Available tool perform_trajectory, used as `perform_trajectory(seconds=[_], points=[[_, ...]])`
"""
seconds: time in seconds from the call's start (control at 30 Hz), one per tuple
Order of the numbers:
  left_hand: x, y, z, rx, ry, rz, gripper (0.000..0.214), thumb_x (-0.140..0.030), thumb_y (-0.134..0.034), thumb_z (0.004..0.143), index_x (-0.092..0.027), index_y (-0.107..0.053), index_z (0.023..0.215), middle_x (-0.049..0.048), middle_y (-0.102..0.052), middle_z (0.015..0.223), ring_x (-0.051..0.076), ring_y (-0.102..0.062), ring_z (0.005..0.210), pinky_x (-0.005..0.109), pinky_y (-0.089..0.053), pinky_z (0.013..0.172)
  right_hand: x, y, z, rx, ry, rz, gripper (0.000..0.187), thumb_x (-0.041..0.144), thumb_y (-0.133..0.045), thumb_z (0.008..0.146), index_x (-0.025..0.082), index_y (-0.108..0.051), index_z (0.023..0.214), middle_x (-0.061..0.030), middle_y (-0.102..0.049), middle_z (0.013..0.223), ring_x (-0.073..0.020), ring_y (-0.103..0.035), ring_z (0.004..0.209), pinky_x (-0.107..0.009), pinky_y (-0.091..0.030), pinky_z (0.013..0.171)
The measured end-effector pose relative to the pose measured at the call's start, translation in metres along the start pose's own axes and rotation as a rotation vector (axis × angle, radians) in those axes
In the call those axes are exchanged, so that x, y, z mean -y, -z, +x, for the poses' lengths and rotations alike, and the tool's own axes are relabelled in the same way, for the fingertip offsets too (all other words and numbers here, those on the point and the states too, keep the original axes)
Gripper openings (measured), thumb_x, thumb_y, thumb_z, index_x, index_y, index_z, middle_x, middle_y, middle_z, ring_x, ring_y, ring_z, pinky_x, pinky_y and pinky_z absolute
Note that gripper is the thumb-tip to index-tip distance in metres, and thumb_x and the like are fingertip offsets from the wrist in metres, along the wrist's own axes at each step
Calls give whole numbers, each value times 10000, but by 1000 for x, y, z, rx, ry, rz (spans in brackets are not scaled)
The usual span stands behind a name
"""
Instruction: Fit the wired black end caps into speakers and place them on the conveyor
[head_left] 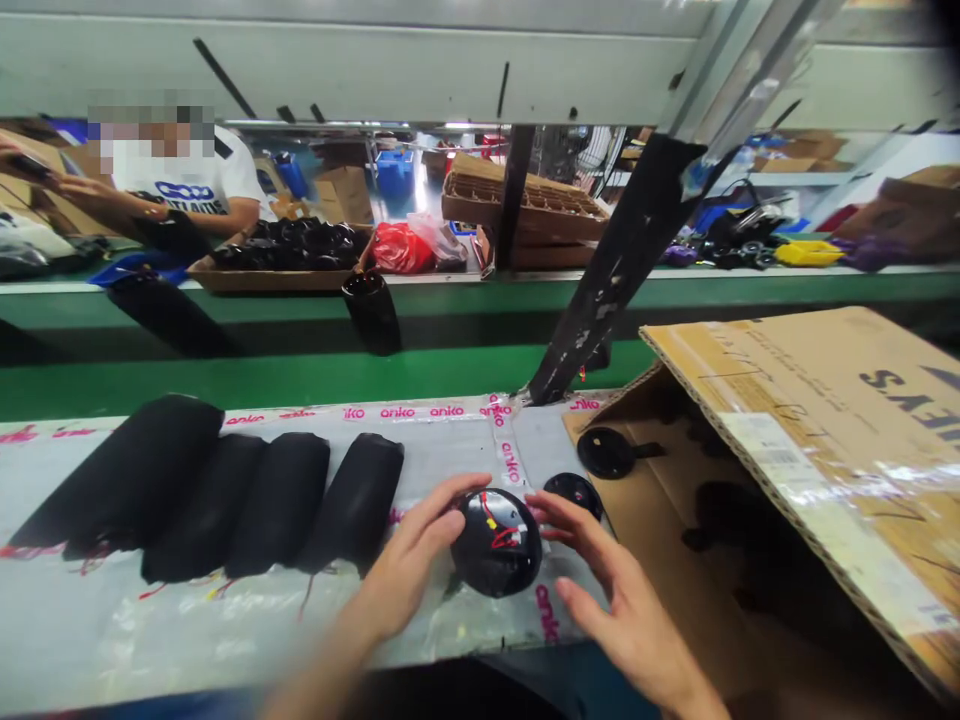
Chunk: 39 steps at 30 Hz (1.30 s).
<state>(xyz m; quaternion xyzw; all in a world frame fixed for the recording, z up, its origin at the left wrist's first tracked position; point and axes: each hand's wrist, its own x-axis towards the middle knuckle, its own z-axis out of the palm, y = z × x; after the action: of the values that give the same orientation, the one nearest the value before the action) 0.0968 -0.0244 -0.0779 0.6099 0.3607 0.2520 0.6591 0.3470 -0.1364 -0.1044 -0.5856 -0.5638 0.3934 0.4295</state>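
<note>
- Along near bench, 6 o'clock, clear plastic sheet (90,620) lies over the top, w/ pink-printed "anko" tape (510,460) running across it
- At 3 o'clock, big cardboard box (817,450) sits beside the sheet, flap raised and tilted, printed lettering on it
- Across the green line at 11 o'clock, co-worker (180,175) in white tee, hands over a shallow tray of black parts (277,280)
- At 9 o'clock, four black oblong padded pieces (356,500) lie side by side on the sheet, touching, thin colored wires at their ends
- L hand (412,550): fingers pressed together, curved against left side of dome
- R hand (607,590): fingers spread, tips at or just off dome's right edge; can't tell if touching
- Round black dome (499,542), red wire marks on top, sits on sheet btwn both hands, about 6 o'clock
- Small black disc (574,495) just past dome, 1 o'clock of it
- Black disc w/ short stem (611,453) lies inside box flap area
</note>
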Motion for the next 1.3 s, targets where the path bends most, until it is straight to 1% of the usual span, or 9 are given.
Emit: perform_trajectory(seconds=[0.1, 0.2, 0.4, 0.57, 0.7, 0.87, 1.03, 1.2, 1.3], points=[[-20, -3, 8, 31, 54, 144, 492, -325, -579, 973, -271, -684, 1450, 47, -710, 1513, 335, -602, 1450, 492, -435, 1280, 15, -8, 8, -35, -20, 65, 435, 415, -617, 1050, 317, -665, 1471, -85, -731, 1471, -279, -732, 1286, -422, -601, 1101], [-29, -13, 12, 13, 59, 250, 466, -295, -552, 984, -267, -677, 1432, 47, -744, 1458, 303, -672, 1350, 459, -505, 1219, 26, -13, 27, -147, -66, 73, 327, 478, -597, 1076, 264, -785, 1236, -72, -831, 1159, -247, -793, 1054, -343, -644, 899], [-23, -25, 16, -63, -41, 186, 367, -332, -549, 1026, -228, -731, 1327, 61, -777, 1404, 287, -711, 1303, 416, -539, 1175, 61, -8, 62, -109, 109, -174, 104, 238, -684, 995, 224, -781, 1031, -20, -766, 900, -180, -721, 771, -301, -573, 738], [-20, -28, 18, -112, -66, 175, 372, -278, -571, 994, -219, -757, 1311, 47, -796, 1377, 286, -716, 1316, 394, -550, 1154, 80, -2, 70, 32, 241, -503, 87, 153, -703, 1003, 222, -737, 1044, -28, -734, 987, -195, -712, 858, -310, -549, 758], [-20, -28, 18, -123, -84, 174, 394, -232, -549, 975, -190, -759, 1306, 71, -805, 1355, 277, -739, 1265, 387, -550, 1134, 81, -2, 71, 57, 369, -708, 157, 81, -621, 1034, 203, -720, 1033, -53, -732, 1012, -209, -715, 878, -333, -555, 783], [-18, -30, 21, -140, -109, 167, 374, -225, -553, 978, -192, -766, 1283, 65, -812, 1336, 276, -743, 1247, 382, -548, 1130, 80, -1, 70, 101, 532, -719, 230, 52, -516, 1073, 193, -697, 1077, -94, -746, 1074, -238, -705, 961, -381, -585, 849], [-19, -30, 19, -124, -134, 221, 360, -221, -535, 987, -205, -753, 1273, 63, -809, 1318, 271, -736, 1229, 391, -550, 1124, 92, 1, 70, 163, 442, -768, 218, 43, -540, 1066, 209, -680, 1040, -52, -693, 996, -221, -681, 908, -357, -579, 797], [-50, -5, 14, -56, -129, 449, 386, -249, -544, 968, -231, -695, 1323, 75, -740, 1393, 284, -674, 1295, 414, -522, 1154, 97, 6, 74, 220, 363, -799, 257, 23, -531, 1049, 218, -697, 1018, -26, -657, 974, -171, -656, 815, -299, -546, 733], [-79, 9, 25, 4, -109, 661, 325, -278, -459, 1039, -208, -772, 1095, 54, -815, 1101, 245, -746, 1019, 350, -577, 932, 95, 8, 77, 247, 334, -777, 252, 67, -543, 1075, 214, -738, 1016, -32, -669, 990, -169, -672, 830, -300, -552, 747]])
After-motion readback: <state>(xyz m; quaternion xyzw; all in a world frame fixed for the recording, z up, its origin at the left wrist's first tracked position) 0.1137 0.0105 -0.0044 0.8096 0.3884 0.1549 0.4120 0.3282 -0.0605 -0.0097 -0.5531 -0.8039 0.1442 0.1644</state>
